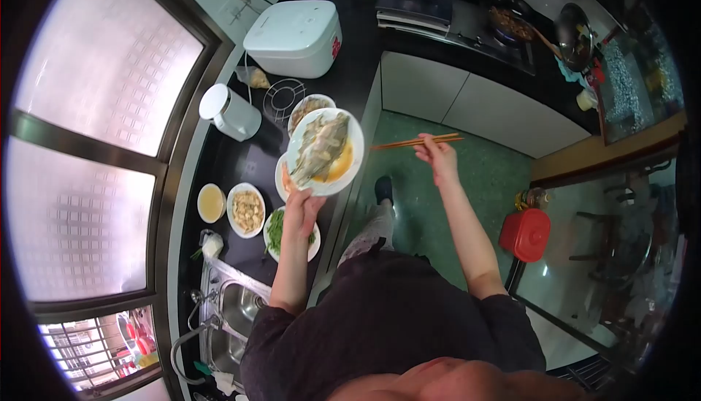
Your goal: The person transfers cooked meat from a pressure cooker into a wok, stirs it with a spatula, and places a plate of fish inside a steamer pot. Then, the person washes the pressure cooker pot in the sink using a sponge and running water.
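My left hand point(298, 215) grips the near rim of a white plate point(352, 125), its fingers closed there. On that plate lies a fish point(321, 147) in yellowish-brown liquid. The plate is held above the counter and partly covers two other dishes. Out to the right, over the floor, my right hand point(438, 160) is closed on a pair of wooden chopsticks point(416, 142), which point left toward the plate. Near my left wrist stands a plate of green vegetables point(276, 229), and left of it a bowl of pale chopped food point(247, 211).
A white rice cooker point(292, 36), a wire rack point(283, 99), a white kettle point(232, 115) and a bowl of yellowish liquid point(212, 203) line the counter point(252, 156). The sink point(241, 310) is lower left. A wok point(511, 25) sits on the far stove. A red bin point(526, 234) stands right.
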Motion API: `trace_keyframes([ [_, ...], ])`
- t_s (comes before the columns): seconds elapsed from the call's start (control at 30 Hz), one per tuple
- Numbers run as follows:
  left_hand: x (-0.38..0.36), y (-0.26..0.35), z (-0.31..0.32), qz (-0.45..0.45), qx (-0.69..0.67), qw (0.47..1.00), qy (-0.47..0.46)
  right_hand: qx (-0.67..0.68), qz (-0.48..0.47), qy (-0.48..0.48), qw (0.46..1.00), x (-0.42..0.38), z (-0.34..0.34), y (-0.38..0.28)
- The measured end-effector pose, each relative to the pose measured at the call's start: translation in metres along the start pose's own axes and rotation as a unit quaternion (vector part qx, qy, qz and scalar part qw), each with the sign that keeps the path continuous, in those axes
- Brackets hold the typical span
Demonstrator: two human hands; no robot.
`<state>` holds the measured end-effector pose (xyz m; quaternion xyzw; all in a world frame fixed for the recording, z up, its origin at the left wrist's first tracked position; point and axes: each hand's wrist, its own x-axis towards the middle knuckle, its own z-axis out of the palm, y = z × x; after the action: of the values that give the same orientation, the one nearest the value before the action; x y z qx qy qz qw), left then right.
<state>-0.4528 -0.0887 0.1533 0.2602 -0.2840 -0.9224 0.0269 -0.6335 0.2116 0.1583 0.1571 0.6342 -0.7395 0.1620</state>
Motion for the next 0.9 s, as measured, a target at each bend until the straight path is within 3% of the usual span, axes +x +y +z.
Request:
trace_keyframes([
  [0.2,0.212,-0.052,0.046,-0.076,0.028,0.996,-0.027,-0.066,-0.114,0.097,0.987,0.111,-0.022,-0.089],
  [0.4,0.395,-0.081,0.095,-0.091,0.047,0.995,-0.002,-0.063,-0.124,0.135,0.981,0.19,-0.018,-0.147],
  [0.5,0.455,-0.1,0.089,-0.084,0.03,0.996,-0.017,-0.052,-0.114,0.147,0.981,0.209,-0.012,-0.162],
  [0.63,0.502,-0.103,0.105,-0.079,0.008,0.997,0.006,-0.056,-0.121,0.115,0.984,0.248,0.004,-0.183],
  [0.8,0.522,-0.101,0.112,-0.057,-0.026,0.997,0.038,-0.152,-0.233,0.017,0.96,0.317,0.032,-0.187],
  [0.9,0.52,-0.106,0.109,-0.058,0.0,0.997,0.059,-0.247,-0.319,-0.063,0.913,0.358,0.05,-0.189],
])
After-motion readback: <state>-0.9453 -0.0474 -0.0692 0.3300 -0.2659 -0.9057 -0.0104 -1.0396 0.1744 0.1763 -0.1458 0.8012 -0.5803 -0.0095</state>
